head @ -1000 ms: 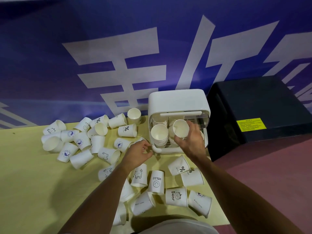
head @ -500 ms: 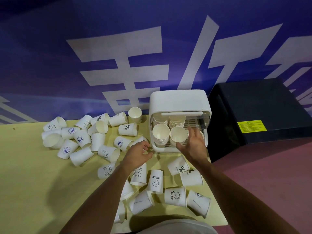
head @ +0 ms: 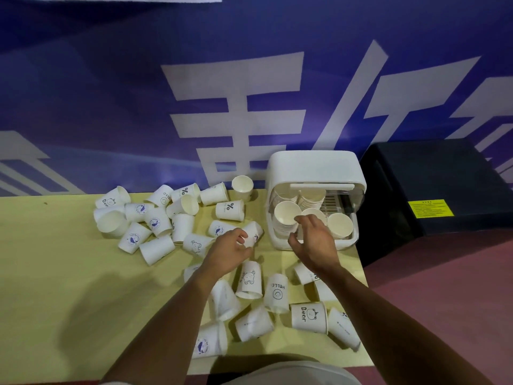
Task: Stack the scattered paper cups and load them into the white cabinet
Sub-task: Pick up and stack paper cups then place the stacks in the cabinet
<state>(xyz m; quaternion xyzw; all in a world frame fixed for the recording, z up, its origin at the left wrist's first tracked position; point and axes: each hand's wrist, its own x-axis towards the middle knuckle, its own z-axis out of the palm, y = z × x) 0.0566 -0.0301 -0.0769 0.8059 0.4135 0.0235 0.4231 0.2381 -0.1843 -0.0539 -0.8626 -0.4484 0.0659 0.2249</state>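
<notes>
The white cabinet (head: 313, 168) stands at the table's back right with its front flap lifted. Stacked paper cups fill it: one stack at front left (head: 287, 215), one at front right (head: 340, 223), more behind (head: 312, 195). My right hand (head: 313, 241) hovers just in front of the cabinet opening, fingers loosely curled, holding nothing. My left hand (head: 230, 248) grips a lying paper cup (head: 254, 232) left of the cabinet. Several loose printed cups lie scattered at the left (head: 155, 220) and near me (head: 308, 318).
A yellow-green table (head: 55, 273) carries everything; its right edge runs just past the cabinet. A black box (head: 433, 184) stands to the right of the table. A blue banner wall (head: 138, 93) rises behind. Pink floor (head: 444, 273) lies at the right.
My right hand set its cup stack inside the cabinet, let go and drew back toward the front. My left hand stayed by the lying cup.
</notes>
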